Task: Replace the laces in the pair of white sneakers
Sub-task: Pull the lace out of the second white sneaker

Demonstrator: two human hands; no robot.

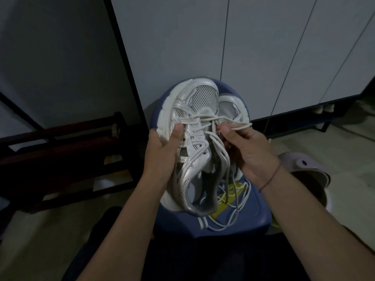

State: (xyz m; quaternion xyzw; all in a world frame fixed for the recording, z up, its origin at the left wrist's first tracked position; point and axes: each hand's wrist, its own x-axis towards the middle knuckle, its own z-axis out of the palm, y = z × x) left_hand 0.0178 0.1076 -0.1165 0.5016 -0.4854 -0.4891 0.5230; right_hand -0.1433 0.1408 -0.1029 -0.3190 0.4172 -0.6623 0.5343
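We take the blue stool (pixel 233 224) as our landmark. Behind it stands a pale panelled wall (pixel 243 47), and to its left a dark wooden rack (pixel 67 155).

On the stool's seat, toes pointing away from us toward the wall, sit the two white sneakers: the near sneaker (pixel 194 138) raised and tilted in front, the second sneaker (pixel 231 108) just behind it on the right, mostly hidden.

Our left hand (pixel 162 151) is closed around the near sneaker's left side, thumb pressed on the upper beside the eyelets. Our right hand (pixel 247 149) is closed in a pinch on the lace (pixel 239 127), thumb and forefinger holding a short stretch of it that pokes out to the right, just above the lower eyelets. Only the lowest rows near the toe look crossed; the rest of the lace hangs slack over the seat toward us, looping across a yellow wrapper (pixel 233 191).

We judge that we are working the lace through an eyelet, whether in or out we cannot tell. To do it well, we should keep the left hand firm so the upper does not fold, pinch close to the lace tip, pull straight along the eyelet's line, and keep the hanging loops from tangling.
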